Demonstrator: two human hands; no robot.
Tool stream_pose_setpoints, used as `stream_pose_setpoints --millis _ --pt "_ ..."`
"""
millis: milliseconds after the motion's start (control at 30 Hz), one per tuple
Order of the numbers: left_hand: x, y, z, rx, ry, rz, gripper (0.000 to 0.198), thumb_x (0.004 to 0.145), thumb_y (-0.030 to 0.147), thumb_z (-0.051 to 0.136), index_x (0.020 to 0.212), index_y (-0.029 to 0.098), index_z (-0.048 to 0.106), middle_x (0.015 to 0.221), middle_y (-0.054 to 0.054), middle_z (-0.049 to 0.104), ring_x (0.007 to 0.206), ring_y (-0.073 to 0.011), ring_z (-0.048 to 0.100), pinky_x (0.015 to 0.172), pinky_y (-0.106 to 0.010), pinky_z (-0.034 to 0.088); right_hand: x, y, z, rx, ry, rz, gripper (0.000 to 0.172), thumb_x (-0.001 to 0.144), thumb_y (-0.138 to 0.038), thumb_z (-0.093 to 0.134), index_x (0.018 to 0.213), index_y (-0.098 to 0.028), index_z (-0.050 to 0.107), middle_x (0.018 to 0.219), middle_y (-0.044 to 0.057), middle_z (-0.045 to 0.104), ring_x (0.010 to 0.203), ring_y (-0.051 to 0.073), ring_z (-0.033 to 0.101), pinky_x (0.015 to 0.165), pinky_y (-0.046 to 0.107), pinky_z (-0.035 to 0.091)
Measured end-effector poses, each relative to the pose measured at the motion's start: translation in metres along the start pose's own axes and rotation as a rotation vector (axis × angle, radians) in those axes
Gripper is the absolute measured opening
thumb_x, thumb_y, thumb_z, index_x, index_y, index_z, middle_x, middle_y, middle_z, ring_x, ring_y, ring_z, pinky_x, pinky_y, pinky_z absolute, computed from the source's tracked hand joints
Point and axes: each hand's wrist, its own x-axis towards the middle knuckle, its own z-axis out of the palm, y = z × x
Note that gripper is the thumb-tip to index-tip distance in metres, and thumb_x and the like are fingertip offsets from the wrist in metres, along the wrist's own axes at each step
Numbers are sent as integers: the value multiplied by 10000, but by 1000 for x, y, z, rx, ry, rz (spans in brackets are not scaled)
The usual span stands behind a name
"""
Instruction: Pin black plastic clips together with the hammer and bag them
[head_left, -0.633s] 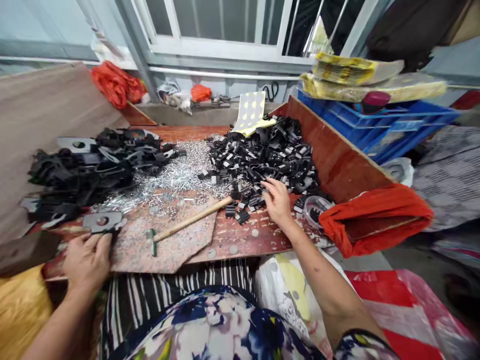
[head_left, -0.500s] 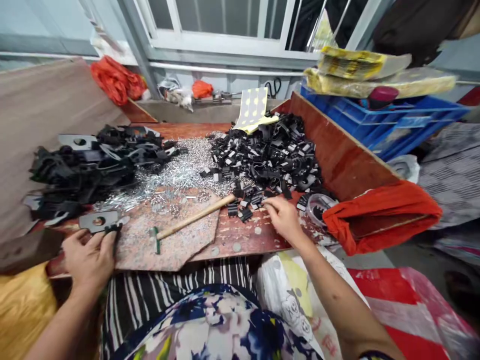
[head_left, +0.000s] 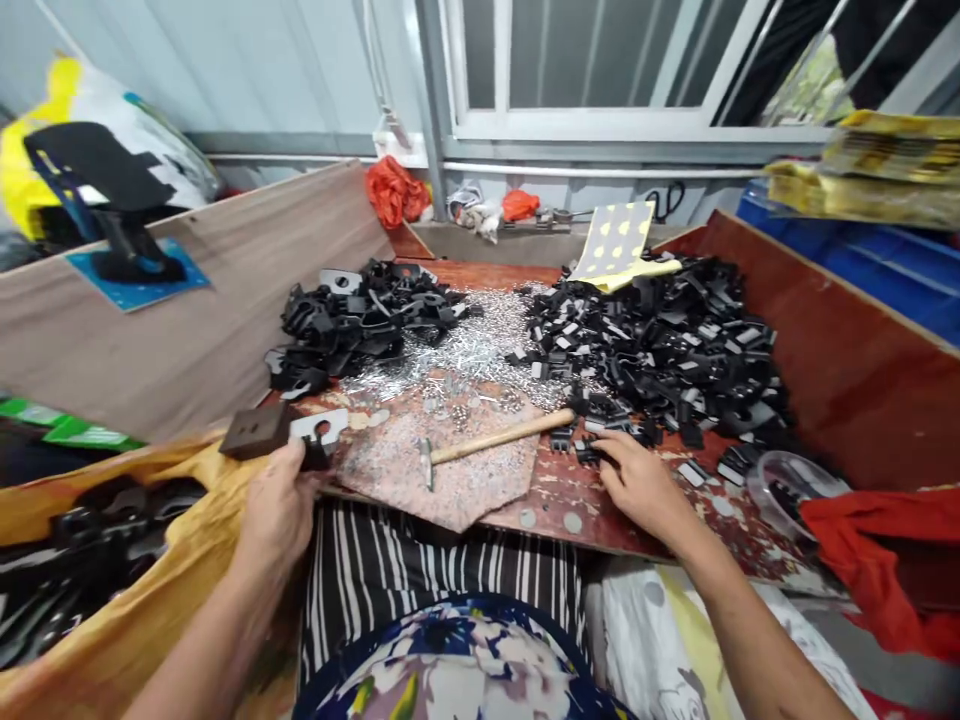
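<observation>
My left hand (head_left: 279, 505) is at the table's left front edge, closed on a black part with a flat grey plate (head_left: 334, 420) that has a round hole. A brown block (head_left: 256, 430) lies just beyond it. My right hand (head_left: 646, 485) reaches over the red tabletop, its fingertips pinching a small black clip (head_left: 585, 452) in front of the clip pile (head_left: 660, 340). Between my hands a small hammer (head_left: 495, 437) with a wooden handle rests on a speckled stone slab (head_left: 480, 490). Its head points left.
Shiny metal pins (head_left: 480, 340) lie heaped mid-table. Black plate parts (head_left: 367, 320) are piled at the left. Wooden side boards (head_left: 847, 340) flank the table. A clear tub (head_left: 795, 485) stands front right, and a yellow cloth (head_left: 202, 540) with black parts hangs at the left.
The view has swung left, showing more of the left board and the yellow cloth. My left hand still holds the plate part; my right hand remains at the clips by the hammer handle.
</observation>
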Motion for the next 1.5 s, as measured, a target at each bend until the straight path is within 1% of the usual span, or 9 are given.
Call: stream_pose_setpoints --millis 133,300,367,567,767,900,1033,1233,1500 --pt "-1 39 -11 -511 -59 -320 113 910 296 657 957 201 699 999 -59 739 835 -210 659 655 -305 565 8 1 9 -150 42 140 253 949 -419 520 858 -210 630 907 82 680 805 230 659 752 366 530" --pt "13 65 -37 -621 65 -21 117 927 277 659 864 201 723 881 -24 751 802 -172 649 665 -248 566 5 -2 19 -268 84 169 272 923 -321 465 1065 -191 657 946 97 735 807 237 702 703 351 538" --pt "8 58 -40 -499 -66 -47 145 864 315 753 903 176 750 903 -49 748 843 -189 649 674 -249 568 0 -8 18 -356 55 124 345 920 -239 438 1179 -171 654 997 115 757 836 238 721 722 345 550" --pt "-40 18 -13 -292 -373 -438 332 713 429 896 821 141 768 789 -43 660 651 -124 532 553 -211 495 1 -28 15 -561 -24 70 346 951 -232 479 1239 -152 653 899 105 763 792 237 728 653 309 541" --pt "-59 4 -4 -220 -541 -472 345 769 487 836 826 151 781 799 -38 582 645 -103 433 529 -187 422 19 -26 14 -625 -100 182 278 872 -122 497 1043 -148 716 786 91 750 679 212 710 572 276 486" --pt "-61 4 1 -187 -607 -476 322 755 481 837 797 166 792 845 -50 573 692 -130 455 542 -209 456 27 -34 -8 -453 87 234 300 907 -211 479 1018 -185 756 813 91 766 708 231 714 698 347 559" --pt "-65 19 27 -209 -698 -437 272 731 428 859 777 167 799 980 -70 579 729 -130 492 557 -210 491 43 -98 -19 -42 407 92 252 925 -252 567 1095 -250 755 1010 77 776 940 251 716 1107 549 454" --pt "-68 38 66 -336 -702 -397 251 742 413 854 823 180 808 1012 -52 544 767 -132 555 600 -226 560 75 -198 19 432 236 -109 203 926 -191 589 987 -299 751 843 -15 749 829 201 691 1199 652 300" --pt "-63 35 65 -343 -691 -377 251 794 409 824 841 165 786 940 -24 577 640 -84 601 579 -209 536 76 -210 38 556 262 -125 294 915 -126 549 1037 -299 754 858 -13 751 833 193 679 1210 611 279"
